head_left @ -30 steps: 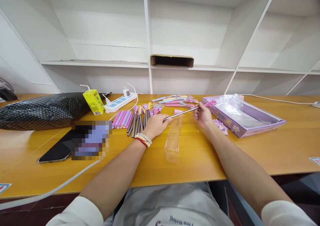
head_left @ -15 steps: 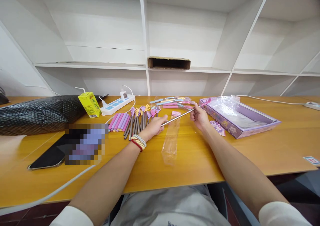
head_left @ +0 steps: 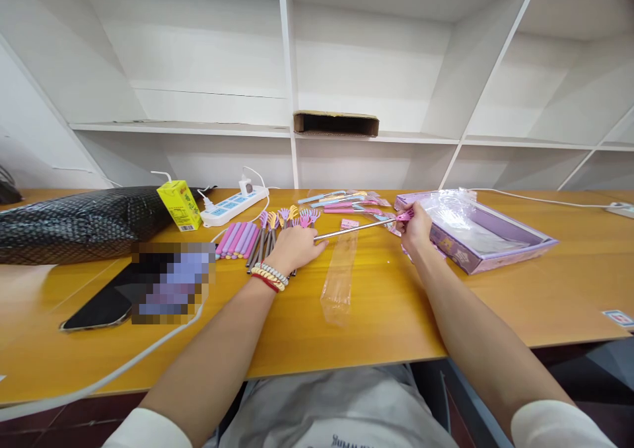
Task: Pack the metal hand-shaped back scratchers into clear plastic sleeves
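Observation:
My right hand (head_left: 414,224) is closed around the pink claw end of a metal rod (head_left: 354,228), near the purple box. The rod slants down leftward to my left hand (head_left: 296,246), whose thumb lies by its plain end; the other fingers reach over the metal claw sticks (head_left: 270,240), and their grip is hidden. Pink and purple foam tubes (head_left: 236,240) lie left of the sticks. A clear plastic sleeve (head_left: 338,276) with a pink top lies flat below the rod. Wrapped claw sticks (head_left: 347,201) are at the back.
An open purple box (head_left: 495,263) with clear plastic stands at the right. To the left are a yellow drink carton (head_left: 179,205), a power strip (head_left: 235,205), a black bag (head_left: 84,223) and a phone (head_left: 96,302). A white cable crosses the front left.
My right hand has moved right and now covers the rod's claw end. My left hand has shifted slightly left, over the sticks. The rod lies at a flatter angle.

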Demonstrator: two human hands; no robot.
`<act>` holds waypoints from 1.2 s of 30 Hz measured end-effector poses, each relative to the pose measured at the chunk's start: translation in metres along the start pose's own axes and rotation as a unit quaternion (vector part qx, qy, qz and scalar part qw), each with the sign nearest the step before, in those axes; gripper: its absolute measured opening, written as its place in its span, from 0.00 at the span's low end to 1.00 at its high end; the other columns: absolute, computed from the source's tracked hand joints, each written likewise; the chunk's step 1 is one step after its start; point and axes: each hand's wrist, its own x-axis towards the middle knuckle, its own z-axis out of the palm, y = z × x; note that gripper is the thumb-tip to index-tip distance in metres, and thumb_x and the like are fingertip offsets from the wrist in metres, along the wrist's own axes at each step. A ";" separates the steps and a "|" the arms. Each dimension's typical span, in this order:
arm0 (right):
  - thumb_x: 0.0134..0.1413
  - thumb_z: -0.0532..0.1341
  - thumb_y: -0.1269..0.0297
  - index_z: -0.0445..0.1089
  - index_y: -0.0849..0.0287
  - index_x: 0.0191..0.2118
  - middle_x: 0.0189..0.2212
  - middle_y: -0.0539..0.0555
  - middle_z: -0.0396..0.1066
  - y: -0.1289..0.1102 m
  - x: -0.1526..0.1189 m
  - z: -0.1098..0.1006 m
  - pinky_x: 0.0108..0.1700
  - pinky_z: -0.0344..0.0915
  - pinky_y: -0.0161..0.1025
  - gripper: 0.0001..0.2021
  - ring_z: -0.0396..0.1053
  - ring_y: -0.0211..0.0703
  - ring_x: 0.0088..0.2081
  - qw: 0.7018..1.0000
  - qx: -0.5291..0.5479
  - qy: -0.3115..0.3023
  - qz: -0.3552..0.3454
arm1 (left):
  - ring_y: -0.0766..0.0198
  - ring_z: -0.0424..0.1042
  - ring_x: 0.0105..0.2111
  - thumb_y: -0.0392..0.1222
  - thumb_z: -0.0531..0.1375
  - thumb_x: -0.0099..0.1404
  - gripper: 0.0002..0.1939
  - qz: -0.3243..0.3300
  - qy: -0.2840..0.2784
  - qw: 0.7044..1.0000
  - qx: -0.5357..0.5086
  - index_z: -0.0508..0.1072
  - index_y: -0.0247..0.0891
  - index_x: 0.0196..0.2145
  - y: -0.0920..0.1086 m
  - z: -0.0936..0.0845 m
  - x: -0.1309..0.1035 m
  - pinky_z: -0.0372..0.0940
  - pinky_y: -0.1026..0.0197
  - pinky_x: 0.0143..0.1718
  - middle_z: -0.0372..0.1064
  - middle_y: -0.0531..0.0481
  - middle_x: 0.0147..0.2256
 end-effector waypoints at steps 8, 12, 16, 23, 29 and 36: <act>0.47 0.59 0.49 0.57 0.56 0.24 0.12 0.45 0.61 0.014 -0.035 0.030 0.12 0.45 0.30 0.17 0.51 0.30 0.11 0.995 -0.059 -0.065 -0.036 | 0.48 0.73 0.35 0.49 0.46 0.63 0.22 -0.021 -0.053 0.998 0.023 0.75 0.33 0.34 0.033 0.002 -0.008 0.64 0.51 0.36 0.72 0.35 0.32; 0.49 0.58 0.48 0.57 0.56 0.26 0.12 0.43 0.58 0.015 -0.065 0.054 0.14 0.46 0.29 0.16 0.51 0.29 0.12 0.990 -0.044 -0.130 -0.044 | 0.51 0.73 0.35 0.46 0.46 0.64 0.21 -0.044 -0.054 0.997 -0.016 0.75 0.33 0.35 0.048 0.002 -0.013 0.64 0.54 0.36 0.72 0.35 0.32; 0.47 0.61 0.50 0.59 0.55 0.30 0.14 0.43 0.60 0.009 -0.075 0.056 0.14 0.46 0.29 0.15 0.51 0.29 0.13 0.985 -0.066 -0.157 -0.044 | 0.51 0.72 0.37 0.49 0.46 0.64 0.21 -0.057 -0.078 0.995 -0.031 0.74 0.33 0.35 0.040 0.004 -0.011 0.63 0.55 0.38 0.72 0.36 0.33; 0.46 0.61 0.50 0.60 0.55 0.31 0.15 0.44 0.63 0.014 -0.061 0.041 0.14 0.48 0.29 0.15 0.54 0.30 0.13 0.967 -0.144 -0.211 -0.025 | 0.51 0.72 0.34 0.55 0.40 0.66 0.24 0.008 -0.039 0.997 -0.059 0.66 0.36 0.43 0.036 0.006 -0.014 0.63 0.53 0.35 0.71 0.41 0.32; 0.49 0.52 0.38 0.61 0.53 0.37 0.13 0.43 0.61 0.031 -0.047 0.025 0.15 0.49 0.30 0.22 0.55 0.33 0.13 0.947 -0.224 -0.232 -0.013 | 0.56 0.70 0.36 0.46 0.43 0.67 0.18 -0.014 0.016 0.995 -0.094 0.68 0.37 0.41 0.033 0.005 -0.011 0.62 0.57 0.39 0.70 0.42 0.35; 0.52 0.50 0.39 0.63 0.54 0.38 0.15 0.44 0.62 0.040 -0.049 0.019 0.21 0.53 0.32 0.23 0.58 0.34 0.17 0.898 -0.314 -0.306 -0.034 | 0.54 0.70 0.38 0.47 0.51 0.60 0.15 -0.125 0.054 0.986 -0.093 0.76 0.41 0.34 -0.006 0.007 0.005 0.62 0.57 0.40 0.72 0.43 0.34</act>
